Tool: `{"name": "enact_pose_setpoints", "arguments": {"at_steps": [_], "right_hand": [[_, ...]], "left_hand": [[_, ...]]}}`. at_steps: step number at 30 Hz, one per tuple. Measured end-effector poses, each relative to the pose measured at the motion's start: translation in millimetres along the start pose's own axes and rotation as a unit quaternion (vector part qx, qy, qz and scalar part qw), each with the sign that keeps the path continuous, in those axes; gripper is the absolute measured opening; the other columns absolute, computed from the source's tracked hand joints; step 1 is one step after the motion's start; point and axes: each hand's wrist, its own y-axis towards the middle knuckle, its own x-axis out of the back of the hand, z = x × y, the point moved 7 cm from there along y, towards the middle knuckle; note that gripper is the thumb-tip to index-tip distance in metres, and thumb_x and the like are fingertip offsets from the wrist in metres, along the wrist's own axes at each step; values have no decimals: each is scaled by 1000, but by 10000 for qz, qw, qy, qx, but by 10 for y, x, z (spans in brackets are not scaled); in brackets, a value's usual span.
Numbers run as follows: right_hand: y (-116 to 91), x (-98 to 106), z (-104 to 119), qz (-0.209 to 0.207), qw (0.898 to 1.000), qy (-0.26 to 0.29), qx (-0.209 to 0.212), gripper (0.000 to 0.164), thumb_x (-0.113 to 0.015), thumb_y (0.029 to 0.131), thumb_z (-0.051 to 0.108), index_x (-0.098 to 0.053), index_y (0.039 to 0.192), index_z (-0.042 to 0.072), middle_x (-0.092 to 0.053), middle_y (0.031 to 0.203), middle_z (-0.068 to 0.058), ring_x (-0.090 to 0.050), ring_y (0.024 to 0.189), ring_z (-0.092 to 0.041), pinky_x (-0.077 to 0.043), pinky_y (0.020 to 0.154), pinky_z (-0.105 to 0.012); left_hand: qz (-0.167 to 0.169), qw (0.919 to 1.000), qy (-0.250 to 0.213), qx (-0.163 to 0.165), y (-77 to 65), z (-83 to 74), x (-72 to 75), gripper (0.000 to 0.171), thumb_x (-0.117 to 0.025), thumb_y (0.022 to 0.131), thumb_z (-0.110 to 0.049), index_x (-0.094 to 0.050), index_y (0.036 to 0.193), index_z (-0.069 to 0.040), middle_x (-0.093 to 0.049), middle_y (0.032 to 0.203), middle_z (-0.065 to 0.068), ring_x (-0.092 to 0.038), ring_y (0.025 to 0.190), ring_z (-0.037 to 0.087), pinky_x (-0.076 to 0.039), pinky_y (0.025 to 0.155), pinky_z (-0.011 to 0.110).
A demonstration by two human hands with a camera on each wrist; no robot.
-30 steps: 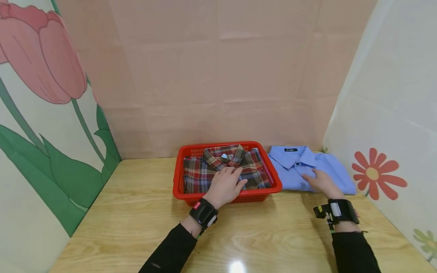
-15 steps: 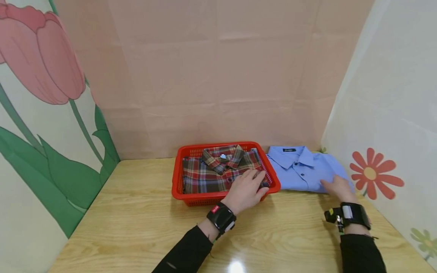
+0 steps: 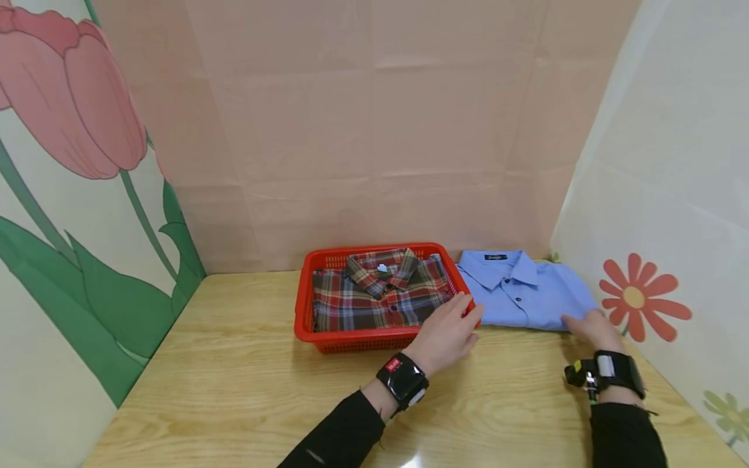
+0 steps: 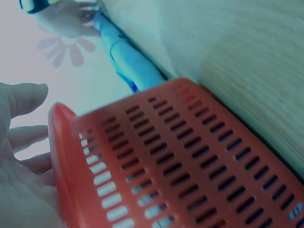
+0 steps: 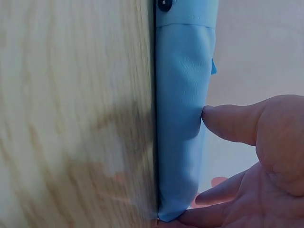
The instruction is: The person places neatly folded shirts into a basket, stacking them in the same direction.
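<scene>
A wooden surface carries a red basket, with a folded blue shirt lying just beside its right side. Inside the basket lies a folded plaid shirt, collar toward the far rim. The left hand is at the basket's near right corner, fingers released and loose; whether they touch it is unclear. The right hand touches the blue shirt's right end with its thumb, fingers relaxed and extended.

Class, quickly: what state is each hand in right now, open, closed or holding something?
Left hand: open, at the red basket.
Right hand: open, touching the blue shirt.
</scene>
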Motion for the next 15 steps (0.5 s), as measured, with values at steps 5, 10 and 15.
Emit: {"name": "enact_pose_setpoints", "arguments": {"at_steps": [5,10,15], "right_hand": [[22,35,-51,-116,9997,-203,-57,89,-37,99,53,-31,126,-32,-33,127,-50,-42,114,-60,-38,95,-65],[46,32,-98,-524,9983,-218,-109,87,-44,97,52,-34,125,-29,-37,127,-49,-44,112,-60,-41,91,-64],[58,28,-98,-973,9951,-76,128,81,-54,94,46,-38,123,-28,-44,118,-48,-50,101,-55,-43,86,-61]], "left_hand": [[139,9994,187,-239,32,-153,-58,52,-60,97,-36,-48,144,-18,-48,146,9,-41,141,24,-34,116,34],[123,9982,367,-457,43,-271,-94,52,-60,97,-38,-48,143,-19,-50,141,6,-44,138,21,-34,115,31],[236,9969,243,-705,46,-367,-133,51,-58,97,-37,-49,143,-18,-50,141,3,-44,137,16,-29,117,25]]}}
